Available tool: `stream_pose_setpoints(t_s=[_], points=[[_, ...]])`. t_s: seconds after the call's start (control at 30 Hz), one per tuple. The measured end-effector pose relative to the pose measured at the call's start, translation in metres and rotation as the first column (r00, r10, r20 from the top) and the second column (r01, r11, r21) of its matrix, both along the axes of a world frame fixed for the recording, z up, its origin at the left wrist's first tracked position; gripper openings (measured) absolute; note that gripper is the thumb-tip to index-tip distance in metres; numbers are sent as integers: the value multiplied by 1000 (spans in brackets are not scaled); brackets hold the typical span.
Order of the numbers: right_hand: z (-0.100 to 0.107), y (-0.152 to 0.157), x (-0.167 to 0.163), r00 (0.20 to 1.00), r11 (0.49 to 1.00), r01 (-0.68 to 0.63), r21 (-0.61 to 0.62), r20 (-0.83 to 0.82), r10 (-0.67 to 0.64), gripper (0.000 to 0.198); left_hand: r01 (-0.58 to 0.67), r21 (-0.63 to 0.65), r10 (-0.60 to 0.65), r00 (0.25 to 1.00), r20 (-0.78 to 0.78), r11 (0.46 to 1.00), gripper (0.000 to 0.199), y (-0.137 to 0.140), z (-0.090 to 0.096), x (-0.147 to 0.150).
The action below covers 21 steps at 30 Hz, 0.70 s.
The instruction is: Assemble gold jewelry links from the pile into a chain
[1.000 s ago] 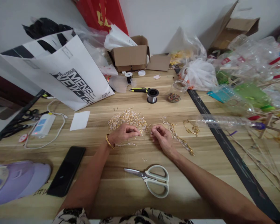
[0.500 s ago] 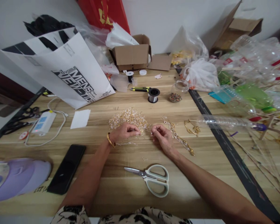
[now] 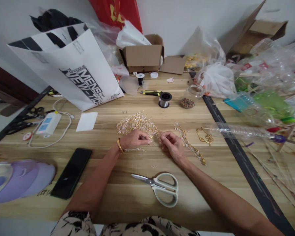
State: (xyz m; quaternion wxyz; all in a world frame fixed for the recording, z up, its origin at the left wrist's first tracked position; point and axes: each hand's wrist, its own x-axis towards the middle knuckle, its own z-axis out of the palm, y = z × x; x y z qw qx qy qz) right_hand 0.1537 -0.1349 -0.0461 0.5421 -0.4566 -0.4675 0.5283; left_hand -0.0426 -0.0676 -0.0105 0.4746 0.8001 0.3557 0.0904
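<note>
In the head view, my left hand (image 3: 135, 139) rests at the near edge of a heap of small gold and clear beads (image 3: 137, 122). Its thumb and forefinger are pinched together beside tiny gold rings. Facing it across a narrow gap, my right hand (image 3: 171, 143) also pinches; a fine, thread-like bit shows by its fingertips. What either hand holds is too small to make out. Beaded gold chains (image 3: 190, 146) lie just right of my right hand, with a gold chain loop (image 3: 204, 136) beyond. Nearer me lie white-handled scissors (image 3: 159, 187), blades slightly parted.
A wire spool (image 3: 165, 100), a yellow-black cutter (image 3: 151, 93) and a jar of beads (image 3: 188, 102) stand behind the heap. On the left are a black phone (image 3: 71, 173), a power strip (image 3: 48, 124) and a paper bag (image 3: 64, 72). Plastic bottles (image 3: 270, 98) crowd the right.
The whole view has shifted slightly, so the things on the table appear a little farther right. Both hands keep nearly the same pinched pose over the same spot.
</note>
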Motion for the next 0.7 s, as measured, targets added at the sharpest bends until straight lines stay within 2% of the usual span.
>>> stream_pose_setpoints(t_s=[0.3,0.7], points=[[-2,1,0,1000,1000,9,24,23,-10,23,35,-53,-32,998,60,998,34,4,-3,-7],[0,1,1,999,999,31,20,15,-32,23,20,-35,-18,997,70,999,33,8,-2,-10]])
